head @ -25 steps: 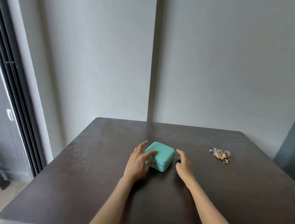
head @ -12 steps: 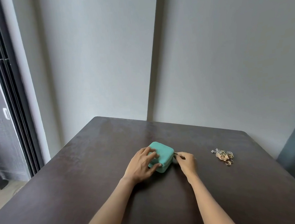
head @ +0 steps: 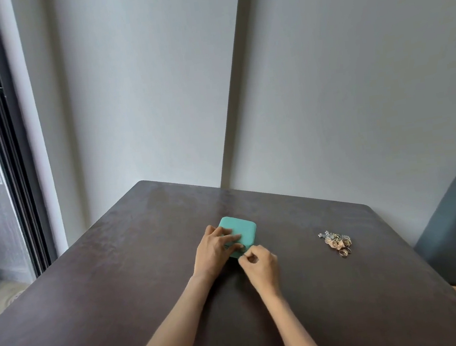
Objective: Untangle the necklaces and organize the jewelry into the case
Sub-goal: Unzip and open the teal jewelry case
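Head view showed the left hand (head: 216,249) spread flat on the small teal zip-around jewelry case (head: 241,230), while the right hand (head: 259,263) pinched something tiny, probably the zipper pull, at its near corner. Tangled gold and silver jewelry (head: 335,241) lay well right of both hands. A hard tug risked sliding the light case across the dark wooden table (head: 118,272).

Soft, even daylight is coming in from the left, laying a dull sheen across the dark bench (head: 134,259) and faint shadows under the forearms, while the wide lens is bending the door frame (head: 7,142) at the edge.
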The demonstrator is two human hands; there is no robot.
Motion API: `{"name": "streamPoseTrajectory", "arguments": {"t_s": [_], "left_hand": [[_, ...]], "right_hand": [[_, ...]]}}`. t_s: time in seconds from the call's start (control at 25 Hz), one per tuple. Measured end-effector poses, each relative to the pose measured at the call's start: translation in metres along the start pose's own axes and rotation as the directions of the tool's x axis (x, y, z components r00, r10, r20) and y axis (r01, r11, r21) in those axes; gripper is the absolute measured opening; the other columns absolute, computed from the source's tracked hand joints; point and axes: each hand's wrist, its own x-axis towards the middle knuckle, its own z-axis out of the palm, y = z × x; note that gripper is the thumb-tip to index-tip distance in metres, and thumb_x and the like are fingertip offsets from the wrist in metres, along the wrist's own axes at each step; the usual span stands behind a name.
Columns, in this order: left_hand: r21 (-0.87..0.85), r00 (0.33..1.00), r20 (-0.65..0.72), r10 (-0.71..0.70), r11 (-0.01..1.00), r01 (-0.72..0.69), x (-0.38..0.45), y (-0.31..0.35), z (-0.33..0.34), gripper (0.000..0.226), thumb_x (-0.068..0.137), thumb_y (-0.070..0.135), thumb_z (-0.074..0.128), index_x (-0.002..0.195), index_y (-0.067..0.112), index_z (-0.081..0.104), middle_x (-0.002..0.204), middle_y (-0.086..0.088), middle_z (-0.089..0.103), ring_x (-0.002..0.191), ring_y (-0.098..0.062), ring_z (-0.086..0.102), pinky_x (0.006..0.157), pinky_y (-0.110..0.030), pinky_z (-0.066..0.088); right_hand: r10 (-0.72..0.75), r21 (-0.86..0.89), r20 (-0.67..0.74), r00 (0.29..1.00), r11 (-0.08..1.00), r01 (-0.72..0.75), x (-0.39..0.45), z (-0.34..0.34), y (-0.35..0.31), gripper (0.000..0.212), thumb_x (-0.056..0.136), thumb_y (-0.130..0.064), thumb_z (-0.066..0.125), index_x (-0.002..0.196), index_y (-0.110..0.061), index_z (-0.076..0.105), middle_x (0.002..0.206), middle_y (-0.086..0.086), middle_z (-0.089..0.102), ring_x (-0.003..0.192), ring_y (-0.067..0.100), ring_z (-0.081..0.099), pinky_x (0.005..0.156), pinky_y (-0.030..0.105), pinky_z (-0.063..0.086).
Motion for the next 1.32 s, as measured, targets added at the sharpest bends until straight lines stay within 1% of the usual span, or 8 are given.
{"name": "streamPoseTrajectory", "arguments": {"t_s": [0.24,0.36,0.52,0.64,0.8,0.92,1.08,1.32], "left_hand": [[-0.205,0.988,-0.021,-0.151,0.968,0.144,-0.011,0.002,-0.013,0.026,0.095,0.027,0.047,0.116,0.013,0.054,0.110,0.000,0.057,0.102,-0.017,0.052,0.087,-0.035,0.047],[0.085,0.965,-0.239,-0.106,0.988,0.130,-0.018,-0.003,-0.016,0.028,0.080,0.037,0.042,0.084,0.011,0.051,0.085,-0.004,0.052,0.079,-0.025,0.051,0.067,-0.037,0.044],[0.445,0.997,-0.072,-0.003,0.895,0.034,-0.026,0.003,-0.013,0.033,0.066,0.051,0.047,0.066,0.018,0.047,0.071,-0.001,0.048,0.065,-0.023,0.050,0.059,-0.034,0.040],[0.541,0.998,0.023,-0.065,0.840,0.042,-0.026,0.005,-0.010,0.037,0.071,0.054,0.054,0.073,0.018,0.055,0.079,-0.002,0.050,0.072,-0.023,0.052,0.067,-0.034,0.039],[0.560,0.987,0.045,-0.155,0.822,0.104,-0.020,0.005,-0.016,0.025,0.089,0.042,0.049,0.090,0.019,0.060,0.092,-0.002,0.056,0.086,-0.023,0.056,0.086,-0.035,0.031],[0.540,0.996,-0.003,-0.089,0.838,0.077,-0.019,0.004,-0.015,0.013,0.077,0.030,0.067,0.070,0.021,0.061,0.072,0.002,0.058,0.068,-0.019,0.059,0.083,-0.035,0.026],[0.332,0.977,0.019,-0.213,0.923,0.195,-0.014,-0.018,-0.019,0.020,0.091,0.032,0.043,0.098,0.024,0.060,0.100,0.002,0.055,0.102,-0.019,0.053,0.108,-0.039,0.015],[0.282,0.953,-0.040,-0.299,0.912,0.298,0.016,-0.063,-0.032,0.020,0.090,0.038,0.053,0.104,0.028,0.062,0.115,0.002,0.048,0.113,-0.018,0.047,0.108,-0.039,0.016]], "right_hand": [[0.009,-0.184,0.120,0.993,0.983,0.013,-0.009,0.018,-0.028,0.016,0.085,-0.028,0.061,0.095,-0.017,0.068,0.100,0.003,0.069,0.097,0.026,0.062,0.076,0.032,0.046],[-0.013,0.091,-0.018,1.000,0.996,0.015,-0.013,0.017,-0.018,0.013,0.079,-0.019,0.070,0.080,-0.018,0.057,0.080,-0.003,0.059,0.074,0.019,0.058,0.066,0.033,0.048],[0.231,0.292,-0.287,0.930,0.945,-0.144,-0.002,0.010,-0.009,0.026,0.086,-0.016,0.063,0.107,-0.005,0.053,0.108,0.011,0.050,0.093,0.026,0.056,0.079,0.038,0.047],[0.235,0.084,-0.073,0.969,0.970,-0.229,0.013,0.015,-0.004,0.060,0.088,-0.042,0.058,0.136,-0.009,0.040,0.134,0.014,0.044,0.127,0.028,0.042,0.099,0.041,0.036],[0.220,-0.174,0.041,0.975,0.962,-0.210,0.020,0.017,-0.005,0.069,0.089,-0.059,0.044,0.142,-0.017,0.033,0.141,0.005,0.047,0.129,0.023,0.041,0.103,0.038,0.029],[0.226,-0.206,0.067,0.972,0.956,-0.208,0.022,0.015,-0.005,0.069,0.089,-0.059,0.043,0.144,-0.021,0.029,0.143,0.002,0.046,0.129,0.023,0.041,0.103,0.038,0.029],[0.179,-0.151,0.137,0.974,0.976,-0.158,0.028,0.014,-0.002,0.059,0.091,-0.052,0.044,0.146,-0.034,0.028,0.145,-0.003,0.043,0.131,0.019,0.040,0.106,0.038,0.027],[0.067,0.037,0.283,0.957,0.996,-0.081,0.052,0.014,0.004,0.040,0.091,-0.038,0.050,0.131,-0.039,0.049,0.138,-0.004,0.049,0.123,0.015,0.047,0.108,0.037,0.030]]}}
